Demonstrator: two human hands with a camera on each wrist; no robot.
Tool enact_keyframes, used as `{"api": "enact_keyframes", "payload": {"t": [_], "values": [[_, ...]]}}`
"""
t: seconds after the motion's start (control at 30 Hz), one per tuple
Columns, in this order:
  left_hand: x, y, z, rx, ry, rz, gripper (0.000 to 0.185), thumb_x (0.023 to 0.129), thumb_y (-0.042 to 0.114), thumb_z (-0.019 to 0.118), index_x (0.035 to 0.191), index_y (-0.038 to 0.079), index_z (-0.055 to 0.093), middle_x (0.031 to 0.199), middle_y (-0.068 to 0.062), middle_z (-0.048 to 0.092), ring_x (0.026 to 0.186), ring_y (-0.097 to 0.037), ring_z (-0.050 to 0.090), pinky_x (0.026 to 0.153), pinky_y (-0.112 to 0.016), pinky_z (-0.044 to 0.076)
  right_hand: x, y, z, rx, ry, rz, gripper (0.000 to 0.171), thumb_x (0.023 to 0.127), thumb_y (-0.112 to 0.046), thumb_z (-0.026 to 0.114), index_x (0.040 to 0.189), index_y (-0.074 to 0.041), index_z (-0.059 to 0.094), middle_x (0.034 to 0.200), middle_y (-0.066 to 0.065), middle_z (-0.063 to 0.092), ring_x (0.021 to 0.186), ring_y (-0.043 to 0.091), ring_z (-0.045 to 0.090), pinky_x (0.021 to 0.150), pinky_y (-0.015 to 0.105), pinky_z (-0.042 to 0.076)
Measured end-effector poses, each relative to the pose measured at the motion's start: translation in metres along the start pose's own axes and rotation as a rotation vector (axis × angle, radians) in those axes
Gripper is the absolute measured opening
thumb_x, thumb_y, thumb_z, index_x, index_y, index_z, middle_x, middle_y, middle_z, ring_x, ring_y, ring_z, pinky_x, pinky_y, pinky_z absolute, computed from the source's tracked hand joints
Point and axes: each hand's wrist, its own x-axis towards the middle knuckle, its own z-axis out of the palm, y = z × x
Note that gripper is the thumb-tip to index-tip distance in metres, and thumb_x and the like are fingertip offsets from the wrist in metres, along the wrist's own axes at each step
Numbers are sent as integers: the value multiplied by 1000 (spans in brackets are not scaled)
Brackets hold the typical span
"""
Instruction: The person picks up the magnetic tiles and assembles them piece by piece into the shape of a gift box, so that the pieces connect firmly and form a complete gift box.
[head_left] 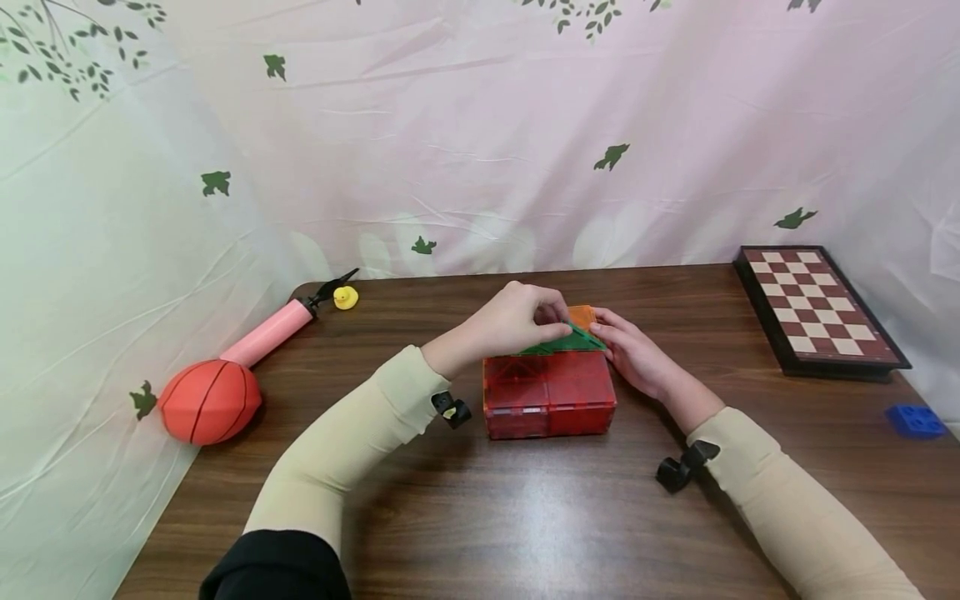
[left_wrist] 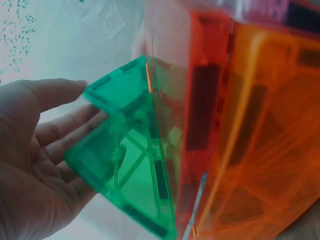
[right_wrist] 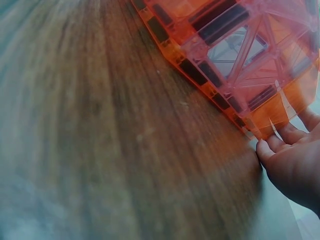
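A low box of red see-through magnetic tiles (head_left: 547,392) stands mid-table. A green triangular tile (head_left: 566,340) lies tilted on its top, against an orange tile (head_left: 581,315) at the back. My left hand (head_left: 517,321) pinches the green tile at its upper edge. In the left wrist view the green tile (left_wrist: 130,160) rests against my fingers (left_wrist: 55,132), next to the red and orange tile walls (left_wrist: 240,125). My right hand (head_left: 633,354) lies at the box's right back corner, its fingertips (right_wrist: 285,145) touching the orange tile's edge (right_wrist: 277,107).
On the wooden table (head_left: 525,517), an orange ball (head_left: 210,400), a pink pump (head_left: 270,331) and a yellow duck (head_left: 345,297) lie at the left. A chessboard (head_left: 817,308) and a blue block (head_left: 915,421) sit at the right. A curtain hangs behind.
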Motion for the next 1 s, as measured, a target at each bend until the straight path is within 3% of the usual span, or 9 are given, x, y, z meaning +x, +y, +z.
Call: {"api": "enact_keyframes", "payload": {"t": [0.13,0.23,0.3,0.37,0.5,0.6,0.67,0.8,1.0], "values": [[-17,-6,-7,-46,135,-91,28,103,28,63,124,9,68,116,0,71,106,-10,64,93,-27,50,-2,-1,3,-25,-6,6,58,111,-33,44,159,-6,25,143,1,49,125,7,51,102,21,42],[-39,-11,-11,-127,284,-219,43,104,30,60,140,6,58,136,-7,62,126,-20,56,104,-38,45,-9,-1,3,-47,-23,9,64,112,-37,39,164,-9,14,160,8,32,141,13,38,105,21,39],[-58,-16,-10,-197,344,-324,54,104,32,60,149,4,48,146,-13,53,135,-26,49,110,-44,40,-18,-1,3,-57,-42,13,64,112,-36,36,165,-12,8,167,12,18,150,22,26,106,21,38],[-76,-22,-6,-300,346,-426,63,103,35,60,154,4,40,152,-16,46,140,-31,44,112,-48,37,-30,-3,4,-62,-59,23,64,113,-35,34,165,-12,6,169,14,9,153,31,15,106,21,38],[-112,-34,12,-665,220,-555,73,104,33,58,160,1,24,161,-22,31,146,-36,34,114,-54,34,-59,-5,8,-40,-100,52,62,113,-29,32,165,-11,3,169,17,3,153,40,5,105,21,40],[-133,-36,27,-931,126,-582,73,105,26,55,162,1,15,163,-25,22,148,-38,30,112,-56,35,-79,-5,13,-27,-115,65,61,112,-23,32,165,-12,4,169,18,1,153,34,15,105,23,42],[-142,-34,37,-1012,91,-569,73,106,21,54,163,3,11,164,-26,19,148,-39,29,112,-57,34,-89,-4,19,-26,-117,65,62,112,-20,34,165,-14,4,169,18,0,149,22,28,105,25,43],[-150,-30,54,-1073,95,-512,77,104,15,58,164,7,10,166,-21,18,150,-36,26,114,-54,33,-100,-2,30,-31,-110,58,66,110,-16,40,165,-15,4,169,19,0,134,1,45,105,27,43],[-147,-29,66,-1132,135,-450,78,102,9,61,164,8,13,165,-19,23,151,-33,24,113,-47,35,-104,1,41,-40,-69,69,68,110,-17,45,165,-15,5,169,17,3,132,0,45,105,27,43]]}}
